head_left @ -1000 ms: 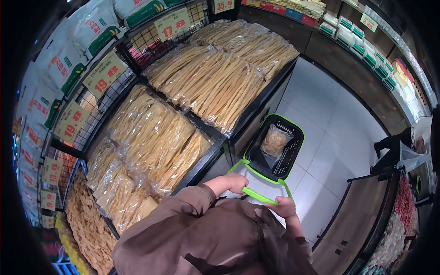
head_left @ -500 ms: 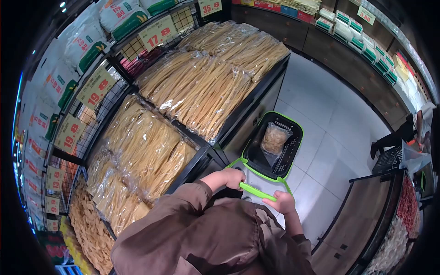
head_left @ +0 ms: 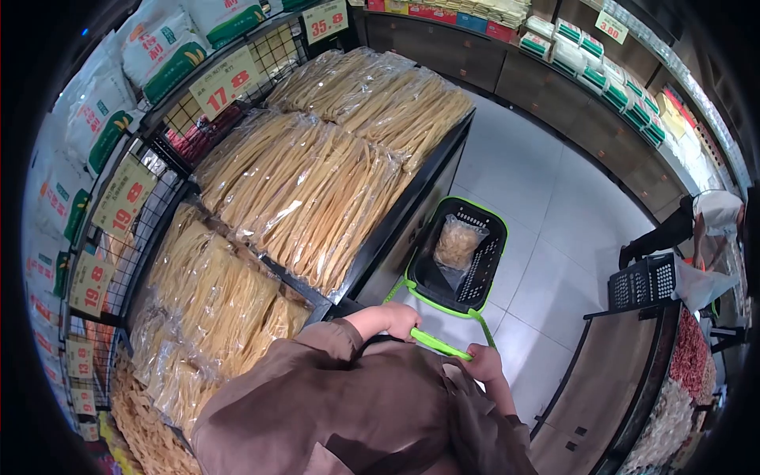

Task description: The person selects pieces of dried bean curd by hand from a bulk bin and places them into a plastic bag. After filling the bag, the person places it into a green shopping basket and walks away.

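Note:
My left hand [head_left: 401, 321] is closed round one end of a bright green handle [head_left: 441, 344]. On its other end, my right hand [head_left: 484, 363] is wrapped as well. The handle belongs to a black shopping basket [head_left: 492, 265] with a green rim, which is on the pale tiled floor in front of me. Inside the basket lies a clear plastic bag of light brown dried food [head_left: 457, 243]; its exact kind I cannot make out. Green side arms run from the handle to the basket.
To the left, a display bin holds bagged yellow dried sticks [head_left: 309, 190]. Price signs [head_left: 226, 81] and white flour-like sacks [head_left: 158, 51] line the rack behind. At right stand a wooden-sided bin [head_left: 606, 380], a black crate [head_left: 633, 283] and another person [head_left: 708, 229].
My view has shifted to the right, so the bins and shelves sit further left. Both hands keep hold of the handle, and the bag stays in the basket.

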`<state>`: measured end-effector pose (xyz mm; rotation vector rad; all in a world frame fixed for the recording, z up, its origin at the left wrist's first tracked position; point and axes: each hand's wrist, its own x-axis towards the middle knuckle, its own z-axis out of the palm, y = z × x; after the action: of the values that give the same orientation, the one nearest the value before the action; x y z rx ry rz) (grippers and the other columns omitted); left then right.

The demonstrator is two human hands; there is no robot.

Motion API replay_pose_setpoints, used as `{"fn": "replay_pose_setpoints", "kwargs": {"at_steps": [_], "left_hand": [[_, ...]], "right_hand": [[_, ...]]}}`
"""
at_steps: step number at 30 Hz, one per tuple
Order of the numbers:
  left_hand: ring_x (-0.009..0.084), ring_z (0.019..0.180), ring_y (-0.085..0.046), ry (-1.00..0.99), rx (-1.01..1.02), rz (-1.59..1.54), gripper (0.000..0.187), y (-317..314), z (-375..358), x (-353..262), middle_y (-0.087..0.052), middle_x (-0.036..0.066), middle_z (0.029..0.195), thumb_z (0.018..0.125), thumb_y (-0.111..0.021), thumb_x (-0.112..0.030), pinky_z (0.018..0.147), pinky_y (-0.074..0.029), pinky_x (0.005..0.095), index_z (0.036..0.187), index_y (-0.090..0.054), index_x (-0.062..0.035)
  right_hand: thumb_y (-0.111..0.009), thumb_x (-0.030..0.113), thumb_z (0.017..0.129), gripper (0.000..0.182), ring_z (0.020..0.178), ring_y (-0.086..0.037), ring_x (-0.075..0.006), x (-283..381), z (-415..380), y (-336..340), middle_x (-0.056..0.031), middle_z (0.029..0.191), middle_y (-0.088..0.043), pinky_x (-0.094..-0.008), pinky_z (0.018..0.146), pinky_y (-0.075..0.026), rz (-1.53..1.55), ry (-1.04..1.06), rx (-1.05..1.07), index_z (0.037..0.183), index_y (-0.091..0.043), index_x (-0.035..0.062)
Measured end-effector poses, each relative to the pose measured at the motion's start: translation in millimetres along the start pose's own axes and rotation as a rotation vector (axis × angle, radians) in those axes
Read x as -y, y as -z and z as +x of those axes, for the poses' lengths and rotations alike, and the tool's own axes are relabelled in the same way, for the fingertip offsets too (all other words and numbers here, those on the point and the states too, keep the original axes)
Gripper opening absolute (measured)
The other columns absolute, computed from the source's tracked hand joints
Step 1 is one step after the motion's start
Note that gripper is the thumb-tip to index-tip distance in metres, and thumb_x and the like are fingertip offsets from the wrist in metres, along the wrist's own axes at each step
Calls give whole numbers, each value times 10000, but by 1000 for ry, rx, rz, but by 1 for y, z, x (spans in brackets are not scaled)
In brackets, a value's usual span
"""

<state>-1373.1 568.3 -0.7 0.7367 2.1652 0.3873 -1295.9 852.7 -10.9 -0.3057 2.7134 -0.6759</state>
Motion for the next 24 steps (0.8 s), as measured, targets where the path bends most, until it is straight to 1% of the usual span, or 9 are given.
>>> {"fn": "replay_pose_setpoints", "kwargs": {"at_steps": [1,3,5,7,11,17,19,23,24], "left_hand": [[303,993,-630,-1,-10,-5,448,6,5,2,-673,95,1050,734,-727,-443,829,-498,412,1055,-662,-137],[308,998,-626,-1,-21,-14,452,17,12,9,-671,97,1059,732,-727,-441,830,-497,413,1058,-660,-136],[318,940,-637,-33,-72,-16,436,27,19,16,-680,106,976,744,-719,-440,797,-501,421,1037,-653,-125],[319,947,-636,-37,-50,-23,441,41,25,23,-679,108,988,744,-719,-442,801,-500,423,1041,-654,-123],[316,962,-635,-64,-31,-13,454,65,36,35,-674,115,1024,743,-719,-446,809,-499,425,1053,-651,-122],[303,969,-635,-87,-39,0,427,82,56,31,-675,98,1011,741,-719,-425,801,-499,417,1045,-647,-134],[301,971,-634,-92,-32,-13,426,82,67,33,-676,93,1007,735,-721,-424,802,-498,416,1042,-646,-137],[299,976,-633,-74,-27,-43,422,94,78,34,-676,87,1010,727,-718,-411,809,-495,414,1044,-646,-141],[299,976,-633,-71,-21,-43,422,96,82,35,-676,87,1010,727,-718,-411,809,-495,414,1044,-646,-141]], "right_hand": [[-709,625,680,555,592,-631,-320,-2,7,5,-107,611,-626,-406,544,-492,56,-24,18,664,-634,75],[-714,631,669,564,598,-634,-314,-3,25,17,-105,610,-628,-404,554,-495,31,-47,52,678,-646,71],[-720,636,659,574,603,-638,-309,2,41,25,-104,610,-629,-402,564,-497,12,-81,81,691,-658,66],[-749,513,686,487,568,-606,-316,10,53,37,-114,584,-605,-405,543,-473,21,-64,38,639,-611,49],[-754,525,671,497,585,-615,-318,11,74,43,-117,604,-620,-399,559,-484,11,-107,47,658,-629,44],[-760,526,655,501,614,-633,-310,-10,86,48,-126,642,-644,-392,588,-497,28,-143,26,689,-660,37],[-747,668,589,631,607,-641,-299,-18,88,49,-101,602,-631,-388,596,-506,48,-185,52,666,-651,49],[-750,667,581,631,600,-640,-291,-26,100,58,-96,599,-630,-385,593,-504,55,-182,46,664,-649,50],[-757,601,608,572,596,-635,-296,-24,105,65,-111,607,-631,-387,578,-494,55,-167,45,665,-649,42]]}}
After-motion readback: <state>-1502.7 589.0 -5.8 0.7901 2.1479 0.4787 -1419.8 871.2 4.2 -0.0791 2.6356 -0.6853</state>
